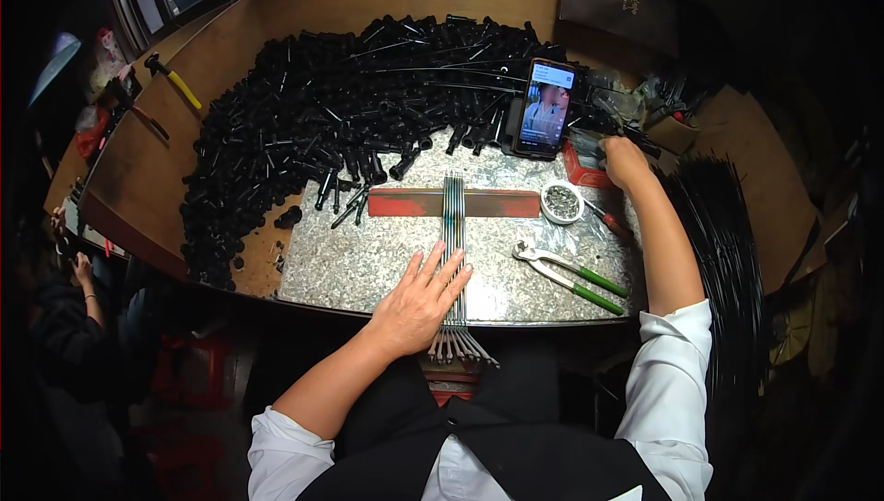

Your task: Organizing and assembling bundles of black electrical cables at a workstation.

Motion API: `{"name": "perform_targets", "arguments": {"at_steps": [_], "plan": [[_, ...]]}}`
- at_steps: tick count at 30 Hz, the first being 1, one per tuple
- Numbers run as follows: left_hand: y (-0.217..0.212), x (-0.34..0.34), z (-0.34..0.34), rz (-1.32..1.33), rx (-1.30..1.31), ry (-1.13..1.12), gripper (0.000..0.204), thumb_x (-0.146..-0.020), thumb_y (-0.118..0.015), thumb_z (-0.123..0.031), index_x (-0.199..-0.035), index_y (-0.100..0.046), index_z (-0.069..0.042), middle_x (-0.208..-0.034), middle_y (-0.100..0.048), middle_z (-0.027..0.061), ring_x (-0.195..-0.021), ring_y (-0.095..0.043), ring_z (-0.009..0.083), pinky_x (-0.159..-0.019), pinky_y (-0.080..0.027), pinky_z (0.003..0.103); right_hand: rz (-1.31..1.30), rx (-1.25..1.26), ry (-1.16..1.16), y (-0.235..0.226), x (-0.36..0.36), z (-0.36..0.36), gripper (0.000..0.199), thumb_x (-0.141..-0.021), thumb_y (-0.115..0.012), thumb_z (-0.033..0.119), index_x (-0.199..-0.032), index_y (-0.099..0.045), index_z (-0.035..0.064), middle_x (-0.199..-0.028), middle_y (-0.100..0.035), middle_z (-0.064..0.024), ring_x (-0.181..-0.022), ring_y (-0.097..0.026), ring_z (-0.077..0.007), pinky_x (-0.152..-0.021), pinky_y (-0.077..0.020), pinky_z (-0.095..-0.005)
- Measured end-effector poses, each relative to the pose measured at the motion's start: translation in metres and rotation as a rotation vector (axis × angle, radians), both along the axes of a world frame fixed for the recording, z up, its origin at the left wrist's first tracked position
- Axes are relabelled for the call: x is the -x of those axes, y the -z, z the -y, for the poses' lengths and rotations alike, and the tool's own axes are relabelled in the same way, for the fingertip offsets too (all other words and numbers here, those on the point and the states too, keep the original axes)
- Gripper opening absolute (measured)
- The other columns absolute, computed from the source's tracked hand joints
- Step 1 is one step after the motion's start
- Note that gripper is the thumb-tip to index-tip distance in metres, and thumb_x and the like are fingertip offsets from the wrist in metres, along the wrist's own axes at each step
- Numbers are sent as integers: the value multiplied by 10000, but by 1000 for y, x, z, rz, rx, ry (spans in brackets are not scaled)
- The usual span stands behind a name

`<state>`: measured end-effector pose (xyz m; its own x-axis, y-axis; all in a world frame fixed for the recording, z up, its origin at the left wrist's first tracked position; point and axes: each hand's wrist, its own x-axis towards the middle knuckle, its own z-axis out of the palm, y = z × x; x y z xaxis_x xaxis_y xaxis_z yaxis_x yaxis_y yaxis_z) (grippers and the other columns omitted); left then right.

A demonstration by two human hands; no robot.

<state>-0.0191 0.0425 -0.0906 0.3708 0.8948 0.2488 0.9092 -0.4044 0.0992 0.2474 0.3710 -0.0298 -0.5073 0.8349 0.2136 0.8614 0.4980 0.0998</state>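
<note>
A bundle of thin metal rods [454, 202] lies at the centre of the frame, across a red bar [405, 203] on a speckled slab [350, 271]. The 2 hands are well apart: the left hand [419, 303] lies flat on the rods, fingers extended; the right hand [628, 162], right of centre, is by a red box [589, 174], and whether it grips anything cannot be told. Right of the bar sit a white bowl [562, 222] and green-handled pincers [531, 255]; a lit phone [543, 114] stands above, beside heaped black parts [368, 87] filling the upper left.
</note>
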Motion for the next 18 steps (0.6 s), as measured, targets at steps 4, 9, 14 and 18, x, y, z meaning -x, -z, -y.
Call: {"name": "perform_targets", "arguments": {"at_steps": [4, 9, 14, 18], "plan": [[0, -2, -1, -12, -7, 4, 630, -776, -530, -60, -1382, -367, 1, -1444, -317, 228, -1357, -261, 420, -1065, -275, 546, -16, 4, -13, 10, -10, -20, 186, -724, -628, 26, -904, -677, 25, -849, -654, -218, -823, -639, -359, -732, -507, -438], [1, 0, -1, -7, -4, -2, 614, -789, -520, -66, -1380, -370, 1, -1440, -326, 228, -1355, -267, 419, -1064, -275, 547, 92, -123, -94, 7, -5, -10, 62, -730, -629, 59, -780, -633, 23, -768, -650, -186, -781, -640, -358, -670, -509, -432], [0, 0, -1, -6, -11, -1, 607, -792, -520, -68, -1378, -374, -1, -1435, -334, 228, -1353, -274, 418, -1065, -272, 546, 39, -204, -165, 10, -12, -9, 92, -749, -620, 75, -804, -575, 16, -830, -629, -180, -828, -618, -361, -680, -499, -442], [-1, -1, 0, 1, -15, -4, 619, -781, -527, -67, -1378, -378, -10, -1439, -332, 221, -1360, -258, 416, -1075, -255, 543, -72, -211, -181, 8, -17, -3, 134, -769, -622, 85, -819, -531, 0, -874, -586, -186, -860, -589, -383, -699, -483, -456]]}}
